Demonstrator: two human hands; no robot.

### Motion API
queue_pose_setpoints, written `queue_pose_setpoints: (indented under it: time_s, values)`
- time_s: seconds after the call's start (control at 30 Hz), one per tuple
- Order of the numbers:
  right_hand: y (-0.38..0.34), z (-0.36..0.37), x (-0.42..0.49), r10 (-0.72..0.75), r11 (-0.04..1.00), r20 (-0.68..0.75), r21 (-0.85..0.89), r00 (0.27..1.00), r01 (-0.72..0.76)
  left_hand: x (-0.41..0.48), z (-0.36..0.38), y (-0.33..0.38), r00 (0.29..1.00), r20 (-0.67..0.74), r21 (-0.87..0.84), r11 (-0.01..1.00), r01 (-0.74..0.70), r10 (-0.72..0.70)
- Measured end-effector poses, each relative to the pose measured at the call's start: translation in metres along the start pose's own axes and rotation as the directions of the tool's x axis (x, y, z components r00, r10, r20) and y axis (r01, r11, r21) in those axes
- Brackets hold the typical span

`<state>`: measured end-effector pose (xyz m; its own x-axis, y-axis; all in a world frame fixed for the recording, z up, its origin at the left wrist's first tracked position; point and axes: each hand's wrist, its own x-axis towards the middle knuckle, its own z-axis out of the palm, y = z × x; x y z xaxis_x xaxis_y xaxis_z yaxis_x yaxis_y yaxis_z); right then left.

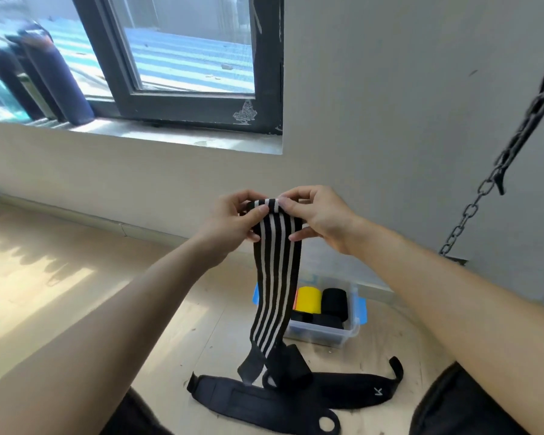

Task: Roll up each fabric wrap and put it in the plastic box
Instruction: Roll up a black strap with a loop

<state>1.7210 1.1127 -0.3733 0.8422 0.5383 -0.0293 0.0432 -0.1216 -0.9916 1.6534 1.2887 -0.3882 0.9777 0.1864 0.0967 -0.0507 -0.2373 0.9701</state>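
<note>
The task looks partly done: the plastic box (347, 332) on the floor already holds a yellow roll (309, 299) and some black rolls (335, 301); the striped wrap (275, 271) is held up in the air above the floor, only its top edge turned over; the left hand (233, 221) and right hand (316, 216) each have their grip pinched on that top edge; at least two black wraps (258, 400) lie unrolled on the floor near the box.

Bright daylight comes through the window (176, 58) at far left, laying a sunlit patch with soft shadows on the wooden floor (44, 277). Straight lines bend near the edges; the chain (496, 171) at right is blurred.
</note>
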Motion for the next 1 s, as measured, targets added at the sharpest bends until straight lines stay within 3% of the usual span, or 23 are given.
queue_pose_setpoints:
  time_s: [0.13,0.4,0.6,0.83,1.0]
  values:
    - [0.018,-0.003,-0.002,-0.025,1.000,-0.043,-0.007,0.999,0.025,0.002,0.008,-0.014,1.000,0.014,-0.056,0.998,0.012,-0.011]
    - [0.040,-0.005,0.009,-0.105,0.994,-0.015,0.028,0.994,0.105,0.006,0.000,-0.030,0.948,0.249,-0.154,0.958,0.243,-0.201]
    - [0.049,-0.005,0.014,-0.169,0.986,0.008,0.002,0.986,0.169,0.009,0.000,-0.036,0.948,0.218,-0.270,0.919,0.289,-0.234]
    - [0.061,-0.008,0.008,-0.111,0.993,0.028,-0.036,0.993,0.112,0.009,0.007,-0.047,0.962,0.137,-0.209,0.942,0.262,-0.237]
    - [0.067,-0.005,0.000,-0.172,0.984,-0.024,-0.045,0.985,0.171,0.003,0.007,-0.046,0.951,0.175,-0.198,0.937,0.286,-0.254]
